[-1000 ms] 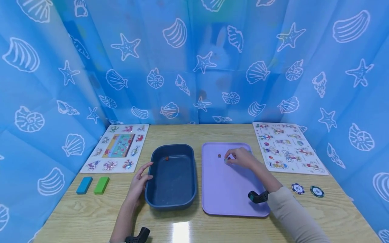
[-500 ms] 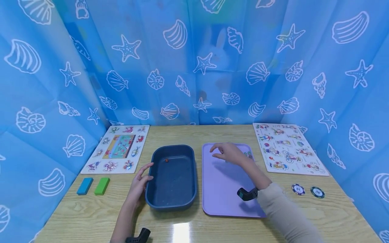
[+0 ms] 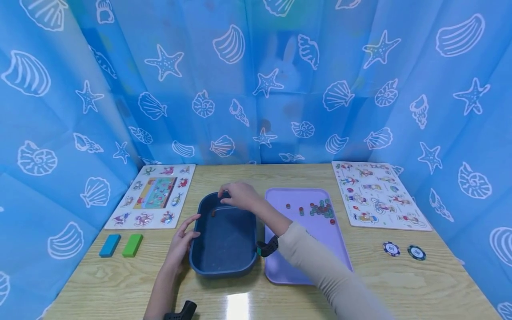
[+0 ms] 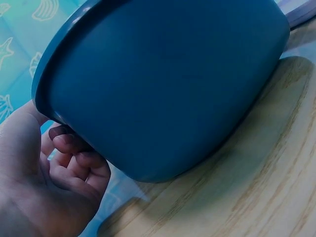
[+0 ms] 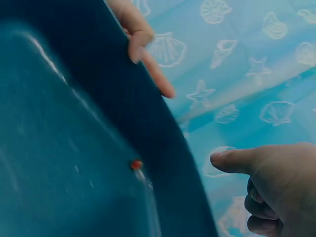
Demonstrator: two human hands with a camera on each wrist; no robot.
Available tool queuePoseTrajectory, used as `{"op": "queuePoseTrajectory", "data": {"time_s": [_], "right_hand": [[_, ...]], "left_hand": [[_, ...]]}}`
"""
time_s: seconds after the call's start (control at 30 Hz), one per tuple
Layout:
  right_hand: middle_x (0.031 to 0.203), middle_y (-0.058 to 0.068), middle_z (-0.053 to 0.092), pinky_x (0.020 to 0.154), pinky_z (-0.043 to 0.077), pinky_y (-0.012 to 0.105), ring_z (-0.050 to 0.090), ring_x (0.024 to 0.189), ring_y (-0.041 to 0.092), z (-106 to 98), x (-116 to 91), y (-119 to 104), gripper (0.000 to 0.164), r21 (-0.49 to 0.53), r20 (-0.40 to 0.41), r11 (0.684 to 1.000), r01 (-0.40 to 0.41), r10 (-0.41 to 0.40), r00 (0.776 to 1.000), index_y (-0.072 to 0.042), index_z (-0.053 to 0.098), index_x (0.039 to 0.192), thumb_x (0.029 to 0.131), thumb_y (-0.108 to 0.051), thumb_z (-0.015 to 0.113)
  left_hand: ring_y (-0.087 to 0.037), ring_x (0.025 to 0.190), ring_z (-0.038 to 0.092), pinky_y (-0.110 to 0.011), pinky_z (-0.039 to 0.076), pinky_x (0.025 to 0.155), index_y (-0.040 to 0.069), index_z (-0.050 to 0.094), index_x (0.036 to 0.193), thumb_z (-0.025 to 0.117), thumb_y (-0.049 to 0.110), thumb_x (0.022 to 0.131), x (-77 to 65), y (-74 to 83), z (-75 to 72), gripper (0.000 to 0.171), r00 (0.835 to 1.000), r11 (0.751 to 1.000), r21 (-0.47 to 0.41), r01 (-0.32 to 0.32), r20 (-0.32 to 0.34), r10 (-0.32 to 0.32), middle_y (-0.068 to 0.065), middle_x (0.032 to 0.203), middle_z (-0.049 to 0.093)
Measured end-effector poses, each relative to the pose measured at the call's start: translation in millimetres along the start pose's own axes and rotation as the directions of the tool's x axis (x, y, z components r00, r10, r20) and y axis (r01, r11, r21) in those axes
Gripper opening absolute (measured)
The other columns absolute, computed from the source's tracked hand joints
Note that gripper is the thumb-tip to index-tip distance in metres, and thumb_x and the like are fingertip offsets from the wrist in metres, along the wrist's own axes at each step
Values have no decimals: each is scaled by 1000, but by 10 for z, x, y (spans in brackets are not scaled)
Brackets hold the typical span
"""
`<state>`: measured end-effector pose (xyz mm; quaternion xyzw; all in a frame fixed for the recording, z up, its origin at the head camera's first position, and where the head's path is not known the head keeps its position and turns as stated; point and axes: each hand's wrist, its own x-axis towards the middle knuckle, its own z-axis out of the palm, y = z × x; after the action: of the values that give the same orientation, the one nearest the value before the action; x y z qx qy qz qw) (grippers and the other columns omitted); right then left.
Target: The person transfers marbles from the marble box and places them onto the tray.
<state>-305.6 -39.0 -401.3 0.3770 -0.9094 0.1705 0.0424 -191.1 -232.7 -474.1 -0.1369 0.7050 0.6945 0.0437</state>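
My left hand (image 3: pixel 185 240) holds the left rim of a deep dark-blue bin (image 3: pixel 257 231), fingers bent against its outside wall in the left wrist view. One small reddish bead (image 3: pixel 213 214) lies in the bin's far left part; the right wrist view shows the same bead (image 5: pixel 137 164) by the inner wall. Over the far rim is my right hand (image 3: pixel 242 196), thumb and index finger apart. Nothing shows between them. In the right wrist view, the thumb of my right hand (image 5: pixel 281 182) is straight and the other fingers bend underneath.
A lilac tray (image 3: pixel 304 262) right of the bin carries several red and green beads (image 3: pixel 321 209). Picture puzzle boards stand at the back left (image 3: pixel 154 195) and back right (image 3: pixel 376 193). Blue (image 3: pixel 110 245) and green (image 3: pixel 132 245) blocks lie left; two chips (image 3: pixel 391 249) lie right.
My right hand has moved left from the lilac tray to the bin's far edge, uncovering the beads in the tray. The bead in the bin has shifted slightly left. My left hand stays put.
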Motion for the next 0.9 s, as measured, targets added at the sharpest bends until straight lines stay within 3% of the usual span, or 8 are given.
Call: {"op": "queuePoseTrajectory", "data": {"time_s": [0.17,0.4,0.7,0.9], "right_hand": [[102,-6,64,70,45,23,58,78,8,240,171,-93,18,37,109,999,-31,27,994,-24,66,101,84,-28,61],[101,-12,62,73,44,24,56,85,6,571,263,-88,20,67,250,995,-73,54,967,-30,66,101,81,-32,63],[95,-14,60,68,45,25,56,79,6,628,242,-66,8,47,263,996,-71,56,963,-33,66,86,78,-36,65],[89,-15,61,72,44,22,55,80,3,492,188,-72,11,95,207,995,12,-32,978,-29,66,89,79,-34,65]], "left_hand": [[-9,43,33,-20,30,45,31,47,125,52,14,84,65,-79,-10,45,999,1000,7,-30,-16,30,8,50,29],[-7,42,33,-20,30,43,30,48,124,52,11,81,81,-102,-14,47,999,998,-23,-51,-8,51,8,51,32],[-7,42,30,-20,28,43,30,48,124,52,12,82,78,-81,2,47,998,998,-9,-69,-2,69,8,50,29],[-6,41,30,-20,28,42,27,47,126,52,10,81,71,-99,-13,48,997,997,-20,-74,-5,74,9,49,29]]}}
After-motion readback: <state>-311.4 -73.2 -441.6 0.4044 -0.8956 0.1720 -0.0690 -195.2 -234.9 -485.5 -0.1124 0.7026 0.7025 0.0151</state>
